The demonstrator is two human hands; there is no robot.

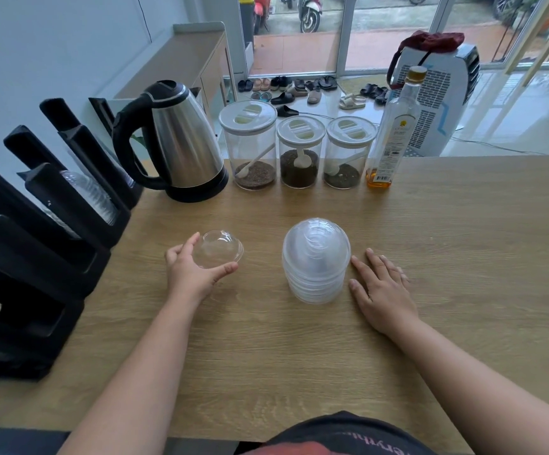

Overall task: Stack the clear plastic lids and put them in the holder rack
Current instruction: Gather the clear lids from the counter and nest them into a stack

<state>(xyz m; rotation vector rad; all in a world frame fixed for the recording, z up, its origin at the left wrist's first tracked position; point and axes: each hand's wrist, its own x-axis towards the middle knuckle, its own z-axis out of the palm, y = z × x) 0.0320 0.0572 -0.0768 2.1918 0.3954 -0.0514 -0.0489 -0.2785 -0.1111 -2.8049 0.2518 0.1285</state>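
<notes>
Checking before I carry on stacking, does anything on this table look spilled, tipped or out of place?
Nothing stands out. The lid stack sits upright, one loose lid is in the left hand, and the jars and bottle stand upright.

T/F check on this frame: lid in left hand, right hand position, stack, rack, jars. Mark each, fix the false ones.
1. The left hand holds a single clear lid. True.
2. The right hand grips the lid stack. False: it lies open on the table beside the stack.
3. The holder rack stands at the left. True.
4. The kettle stands right of the three jars. False: it is left of them.
5. The stack lies on its side. False: it stands upright.
</notes>
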